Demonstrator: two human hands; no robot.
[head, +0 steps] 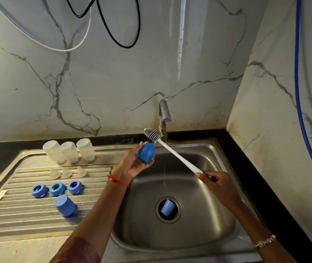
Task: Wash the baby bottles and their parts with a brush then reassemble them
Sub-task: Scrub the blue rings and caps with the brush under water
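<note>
Two bare forearms reach in from the bottom edge; the left hand (132, 164) has a thin red thread bracelet (117, 180) knotted at the wrist; the right hand (219, 184) has a slim silver-coloured chain bracelet (264, 242) with small round links; no sleeves show.

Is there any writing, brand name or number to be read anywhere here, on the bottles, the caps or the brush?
None can be read.
Bottles: pale and plain, no print or scale marks visible.
Blue caps and rings: no lettering shows.
Brush, tap: no visible brand.
</note>
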